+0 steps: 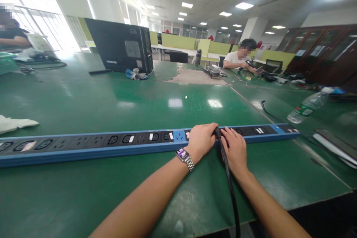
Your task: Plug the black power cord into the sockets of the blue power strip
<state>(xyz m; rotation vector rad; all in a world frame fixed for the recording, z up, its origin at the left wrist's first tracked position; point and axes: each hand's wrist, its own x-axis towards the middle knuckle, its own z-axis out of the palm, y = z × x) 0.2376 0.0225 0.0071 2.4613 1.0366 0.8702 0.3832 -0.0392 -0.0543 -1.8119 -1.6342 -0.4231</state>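
Note:
A long blue power strip with black socket panels lies across the green table. My left hand, with a watch on its wrist, is closed around a black plug at one of the sockets. Whether the plug sits fully in the socket is hidden by my fingers. From the plug a thick black cable runs down over the table's near edge. My right hand grips the strip just right of the plug, fingers bent over its top and thumb side close to the cable.
Behind the strip stand a black computer case and crumpled gloves. A plastic bottle lies tilted at the right, near a thin black cable. White cloth or paper is at the left. Two people sit across the table.

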